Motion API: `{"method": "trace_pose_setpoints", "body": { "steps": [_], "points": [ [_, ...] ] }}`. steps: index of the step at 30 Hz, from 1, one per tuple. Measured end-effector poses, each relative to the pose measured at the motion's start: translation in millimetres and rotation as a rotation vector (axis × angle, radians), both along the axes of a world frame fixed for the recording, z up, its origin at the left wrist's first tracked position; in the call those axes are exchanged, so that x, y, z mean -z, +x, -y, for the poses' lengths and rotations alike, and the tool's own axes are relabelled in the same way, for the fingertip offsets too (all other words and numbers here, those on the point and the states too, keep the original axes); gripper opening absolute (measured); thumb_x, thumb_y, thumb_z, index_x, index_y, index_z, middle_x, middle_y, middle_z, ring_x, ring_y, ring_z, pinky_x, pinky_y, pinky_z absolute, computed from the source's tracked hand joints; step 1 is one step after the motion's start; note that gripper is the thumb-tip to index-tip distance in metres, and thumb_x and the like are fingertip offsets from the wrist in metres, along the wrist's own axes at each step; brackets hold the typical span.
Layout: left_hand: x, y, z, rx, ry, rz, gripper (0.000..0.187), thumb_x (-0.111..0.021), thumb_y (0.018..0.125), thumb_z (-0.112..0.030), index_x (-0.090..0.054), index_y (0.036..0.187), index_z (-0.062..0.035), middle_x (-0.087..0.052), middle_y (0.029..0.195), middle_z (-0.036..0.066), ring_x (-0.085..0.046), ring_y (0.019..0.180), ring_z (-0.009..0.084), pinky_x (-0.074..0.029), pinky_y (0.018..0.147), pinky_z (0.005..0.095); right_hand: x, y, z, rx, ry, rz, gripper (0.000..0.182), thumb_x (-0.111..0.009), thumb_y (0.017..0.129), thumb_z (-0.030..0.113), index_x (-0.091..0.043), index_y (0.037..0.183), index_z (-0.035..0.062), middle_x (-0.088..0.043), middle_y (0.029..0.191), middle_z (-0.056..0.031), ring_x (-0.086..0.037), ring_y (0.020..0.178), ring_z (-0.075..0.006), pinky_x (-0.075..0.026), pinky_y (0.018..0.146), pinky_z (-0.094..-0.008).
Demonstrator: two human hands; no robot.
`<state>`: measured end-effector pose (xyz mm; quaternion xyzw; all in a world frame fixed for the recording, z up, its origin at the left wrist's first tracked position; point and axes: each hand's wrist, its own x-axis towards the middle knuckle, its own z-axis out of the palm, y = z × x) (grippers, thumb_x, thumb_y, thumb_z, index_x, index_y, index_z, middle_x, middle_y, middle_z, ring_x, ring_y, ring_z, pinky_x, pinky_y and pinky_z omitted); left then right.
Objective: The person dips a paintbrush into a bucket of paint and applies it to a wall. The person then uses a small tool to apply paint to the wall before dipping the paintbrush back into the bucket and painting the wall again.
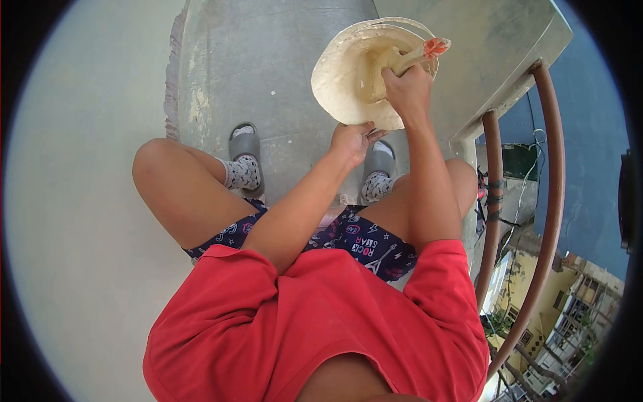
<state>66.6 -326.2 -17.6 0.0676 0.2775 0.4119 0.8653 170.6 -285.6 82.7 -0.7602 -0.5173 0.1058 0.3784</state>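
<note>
A cream-coated bucket is tipped so that its open mouth faces me, with its curved carrying handle along the far side. My left hand grips the near rim, thumb and fingers closed on it. Inside the mouth, my right hand is wrapped round the pale handle of what looks like a paintbrush. The handle's end is orange-red and points up to the right. Its working end is down in the bucket, mostly hidden by my right hand. Cream material coats the bucket's inside.
Grey floor lies under my sandalled feet, which are on either side below the bucket. A rough ledge edge runs along the left. Brown metal railing stands close on the right, with wires and buildings beyond it.
</note>
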Motion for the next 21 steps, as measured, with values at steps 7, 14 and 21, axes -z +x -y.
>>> {"method": "trace_pose_setpoints", "body": {
  "steps": [7,14,21],
  "points": [
    [-5.7,-3.8,4.5,-0.024,0.006,0.001,0.037,-0.043,0.084,0.01,-0.037,0.12,0.0066,-0.049,0.118,0.019,-0.053,0.105,0.032,-0.05,0.089,0.0447,-0.9,-2.3,1.3,-0.024,0.003,0.004,0.037,-0.063,0.069,0.017,-0.059,0.099,-0.0051,-0.065,0.079,-0.0205,-0.065,0.075,-0.0312,-0.05,0.071,-0.0355],
    [-21.7,-18.3,6.3,-0.013,0.024,-0.067,0.04,-0.043,0.081,0.011,-0.036,0.121,0.0082,-0.047,0.119,0.02,-0.052,0.108,0.0341,-0.045,0.094,0.0488,-18.4,-7.5,20.0,-0.005,0.116,-0.058,0.033,-0.061,0.069,0.015,-0.06,0.094,-0.0062,-0.063,0.073,-0.0219,-0.064,0.073,-0.0337,-0.05,0.067,-0.0374],
    [-17.9,-34.2,9.1,0.012,0.009,-0.153,0.041,-0.042,0.081,0.012,-0.034,0.121,0.0112,-0.047,0.119,0.023,-0.051,0.109,0.0361,-0.044,0.096,0.0492,9.9,-4.3,38.6,-0.192,0.311,-0.072,0.023,-0.064,0.073,0.012,-0.061,0.087,-0.0062,-0.065,0.074,-0.016,-0.064,0.067,-0.0216,-0.048,0.061,-0.0316]
  ]
}}
